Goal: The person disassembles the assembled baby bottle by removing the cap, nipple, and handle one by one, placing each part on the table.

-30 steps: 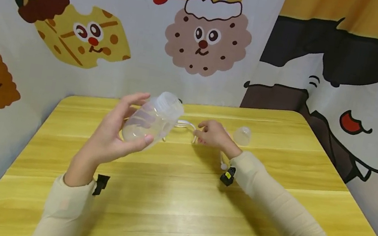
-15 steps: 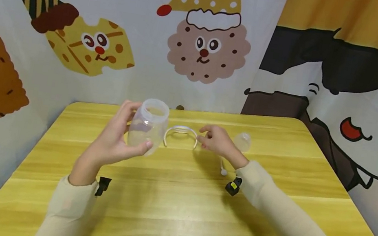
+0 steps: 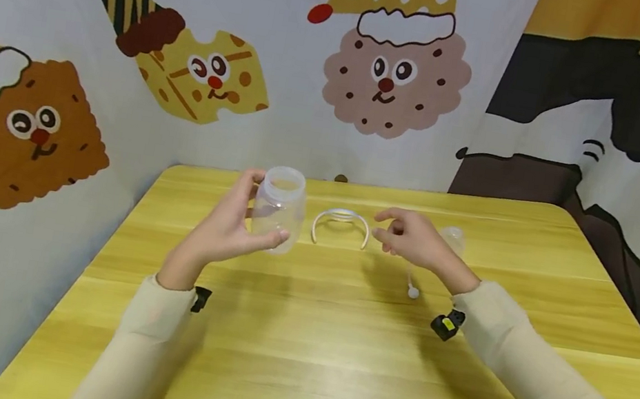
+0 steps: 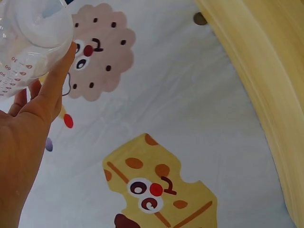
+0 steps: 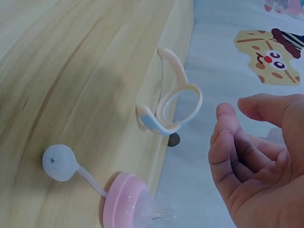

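My left hand [image 3: 224,230] holds a clear baby bottle [image 3: 278,217] above the table, thumb in front and fingers behind. The bottle is upright with its wide mouth uncovered; in the left wrist view, red markings show on the bottle [image 4: 16,71]. My right hand [image 3: 416,241] hovers with loosely bent fingers and nothing between them. Just left of it stands a pale two-armed bottle handle [image 3: 343,213] with a ring, apart from the fingers. The right wrist view shows a pink bottle collar [image 5: 121,202] with a clear top, and a straw with a white weighted end [image 5: 59,162].
A clear dome [image 3: 453,237] stands behind my right wrist, partly hidden by it. The wooden table [image 3: 294,363] ends at a wall hung with a cartoon-printed cloth [image 3: 292,139]. A small black device [image 3: 447,324] hangs at my right cuff.
The bottle has turned from tilted to upright in my left hand. My right hand has drawn slightly away from the handle. The head view has shifted, moving the scene rightward.
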`<state>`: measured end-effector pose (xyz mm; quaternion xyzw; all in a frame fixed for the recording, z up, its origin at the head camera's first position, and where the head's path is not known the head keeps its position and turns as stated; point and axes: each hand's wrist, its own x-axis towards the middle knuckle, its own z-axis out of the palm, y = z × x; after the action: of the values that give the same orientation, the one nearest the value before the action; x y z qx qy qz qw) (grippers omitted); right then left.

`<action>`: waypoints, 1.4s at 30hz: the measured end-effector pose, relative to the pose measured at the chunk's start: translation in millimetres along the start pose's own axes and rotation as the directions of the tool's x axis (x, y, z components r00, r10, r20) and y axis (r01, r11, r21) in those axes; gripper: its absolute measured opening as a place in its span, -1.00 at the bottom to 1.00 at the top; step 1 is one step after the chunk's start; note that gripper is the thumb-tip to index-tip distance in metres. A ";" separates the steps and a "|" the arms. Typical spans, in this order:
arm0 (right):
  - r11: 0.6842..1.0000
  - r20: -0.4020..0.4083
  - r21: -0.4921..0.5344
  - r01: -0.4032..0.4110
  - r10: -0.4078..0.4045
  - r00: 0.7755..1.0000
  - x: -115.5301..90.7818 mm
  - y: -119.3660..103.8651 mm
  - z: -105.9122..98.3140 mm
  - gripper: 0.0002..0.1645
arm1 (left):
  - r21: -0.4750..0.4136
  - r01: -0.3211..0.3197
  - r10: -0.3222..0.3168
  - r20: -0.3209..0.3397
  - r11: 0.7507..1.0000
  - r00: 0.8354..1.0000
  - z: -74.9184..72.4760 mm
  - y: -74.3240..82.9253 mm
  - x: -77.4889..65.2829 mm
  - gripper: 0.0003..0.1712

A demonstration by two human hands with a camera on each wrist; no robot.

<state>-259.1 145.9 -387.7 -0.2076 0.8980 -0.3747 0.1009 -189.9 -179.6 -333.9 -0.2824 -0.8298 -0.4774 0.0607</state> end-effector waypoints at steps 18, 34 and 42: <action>0.994 0.041 -0.073 0.078 -0.075 0.996 -36.7 -7.7 -29.3 -0.58 | 0.066 0.058 -0.061 0.043 0.996 0.997 15.6 -68.2 17.4 -0.11; 0.985 0.021 -0.098 0.139 -0.137 0.990 -41.0 -17.7 -30.5 -0.59 | 0.150 0.228 -0.232 0.012 0.962 0.973 1.9 -107.4 24.0 -0.04; 0.983 0.003 -0.102 0.155 -0.155 0.988 -45.9 -23.8 -34.6 -0.60 | 0.094 0.282 -0.285 0.014 0.955 0.958 3.3 -133.4 31.1 0.03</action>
<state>-222.7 173.2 -345.3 -0.2809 0.8973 -0.3355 0.0586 -285.6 -215.4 -425.3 -0.1639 -0.8834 -0.4390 -0.0070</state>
